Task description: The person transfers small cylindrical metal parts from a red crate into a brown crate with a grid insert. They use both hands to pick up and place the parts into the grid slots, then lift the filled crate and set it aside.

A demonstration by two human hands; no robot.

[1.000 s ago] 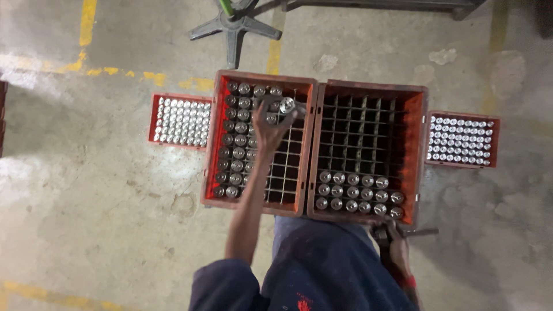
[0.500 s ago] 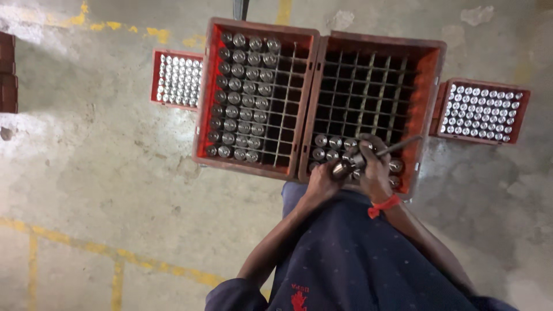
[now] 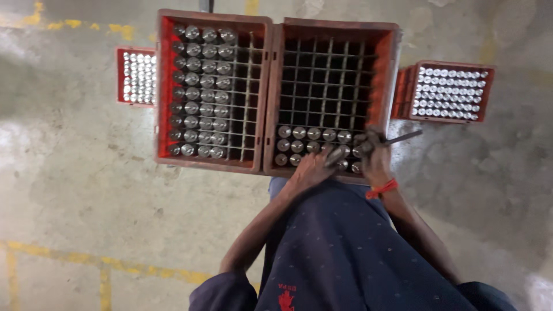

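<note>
Two large red crates point(image 3: 266, 92) side by side — two small red trays point(image 3: 397, 92) flanking them.

Dim, uneven indoor light, brightest on the floor point(image 3: 75, 173) at the left edge and lower left, fading to murky grey at the right. Soft shadow across the upper left corner and around the crates point(image 3: 271, 92). Small glints on the metal caps point(image 3: 199, 86), near blown-out white in the small trays point(image 3: 449, 92) at left and right. Overall softness and slight motion blur, strongest at the hands point(image 3: 345, 164) near centre. Grainy, compressed detail in the dark cloth at the bottom. Mild wide-angle bending at the edges.
</note>
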